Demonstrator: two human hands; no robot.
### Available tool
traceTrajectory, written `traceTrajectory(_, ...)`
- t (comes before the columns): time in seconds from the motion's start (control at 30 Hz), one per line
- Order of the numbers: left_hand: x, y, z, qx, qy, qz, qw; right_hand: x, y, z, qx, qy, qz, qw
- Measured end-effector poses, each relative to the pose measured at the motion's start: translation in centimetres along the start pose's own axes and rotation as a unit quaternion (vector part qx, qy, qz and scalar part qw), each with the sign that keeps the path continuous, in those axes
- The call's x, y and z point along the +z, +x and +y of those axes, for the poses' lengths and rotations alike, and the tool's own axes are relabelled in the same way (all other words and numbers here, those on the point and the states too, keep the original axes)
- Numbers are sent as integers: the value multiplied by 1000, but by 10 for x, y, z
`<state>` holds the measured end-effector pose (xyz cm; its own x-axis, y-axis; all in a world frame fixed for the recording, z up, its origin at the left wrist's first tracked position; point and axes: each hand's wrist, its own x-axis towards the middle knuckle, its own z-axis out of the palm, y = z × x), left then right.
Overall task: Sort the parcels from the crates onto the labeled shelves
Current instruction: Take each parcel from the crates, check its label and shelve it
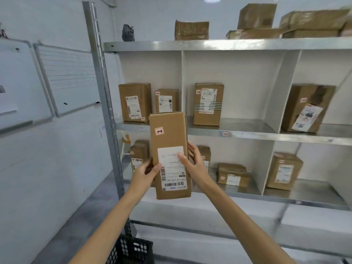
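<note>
A tall cardboard parcel [169, 134] is held upright in the air in front of the metal shelf unit [247, 133]. In this view its top edge overlaps the middle shelf's front rim and its bottom sits level with the lower shelf. The left hand [146, 172] grips the parcel's left edge low down, with the thumb across the front at the barcode of the white shipping label [172, 168] and the fingers tucked behind. The right hand [192, 162] grips the right edge a little higher, thumb pressed on the label and fingers curled round the back. The shipping label sits upside down on the lower half of the front face. Above it a small sticker [159, 131] carries a handwritten mark that may read "1-3", though the strokes are too blurred to be sure.

Behind the parcel, two labelled boxes [134, 101] stand upright side by side in the left bay of the middle shelf. A third box [208, 103] stands in the centre bay, and a tilted box [307, 107] leans in the right bay. The lower shelf holds further boxes [284, 171] in each bay. Taped cartons [191, 30] sit on the top shelf. A black plastic crate [131, 250] shows at the bottom edge, beside the unit's upright post. Whiteboards [66, 79] hang on the left wall.
</note>
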<state>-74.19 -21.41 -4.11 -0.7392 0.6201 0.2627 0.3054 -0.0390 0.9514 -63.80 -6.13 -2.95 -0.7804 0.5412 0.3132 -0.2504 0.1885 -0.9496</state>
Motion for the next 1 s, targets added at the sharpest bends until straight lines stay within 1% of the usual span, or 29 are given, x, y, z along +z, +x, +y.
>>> traceTrajectory(0.1, 41, 12, 7, 14, -13, -22, 1000, -41, -3, -3, -18, -47, 60, 997)
traceTrajectory(0.2, 81, 26, 15, 25, -29, -39, 999, -79, -3, -5, -45, -65, 102, 992)
traceTrajectory(0.47, 198, 94, 44, 79, -43, -54, 994, -199, 36, -17, -80, -74, 157, 981)
traceTrajectory(0.6, 253, 133, 64, 80, -51, -51, 994, -257, 65, -31, -100, -81, 159, 979)
traceTrajectory(0.77, 306, 173, 88, 101, -70, -50, 991, -315, 102, -41, -108, -69, 128, 984)
traceTrajectory(1.0, 346, 240, 106, 125, -17, -45, 991, -358, 159, -38, -140, -67, 135, 979)
